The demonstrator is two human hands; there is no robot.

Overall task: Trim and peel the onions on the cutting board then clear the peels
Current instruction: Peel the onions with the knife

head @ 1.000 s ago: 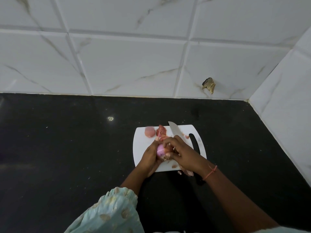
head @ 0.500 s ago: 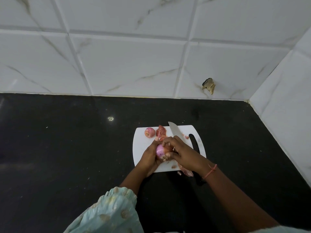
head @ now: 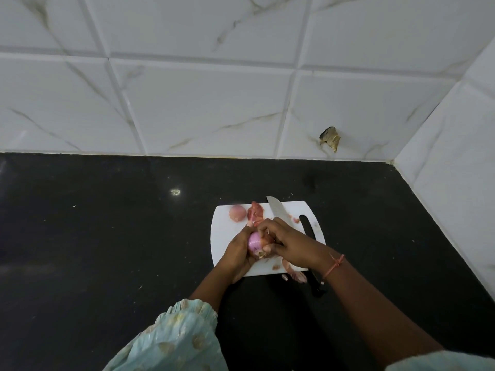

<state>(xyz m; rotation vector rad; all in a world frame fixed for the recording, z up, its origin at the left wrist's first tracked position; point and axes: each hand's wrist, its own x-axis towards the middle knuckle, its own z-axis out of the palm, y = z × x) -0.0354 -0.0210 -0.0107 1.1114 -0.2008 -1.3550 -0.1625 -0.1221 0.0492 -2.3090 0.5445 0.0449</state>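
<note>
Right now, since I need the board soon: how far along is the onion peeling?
Roughly midway. One peeled onion sits at the board's far left corner. A second onion is in hand: the left hand holds it and the right hand picks at its skin. The knife lies on the board. Peels on the board and at its near edge still need clearing.

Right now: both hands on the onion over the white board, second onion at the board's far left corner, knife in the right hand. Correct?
Not quite. The knife is in neither hand; the head view shows it lying on the cutting board, blade pointing away. Right hand and left hand both hold the onion; the second onion sits far left.
</note>
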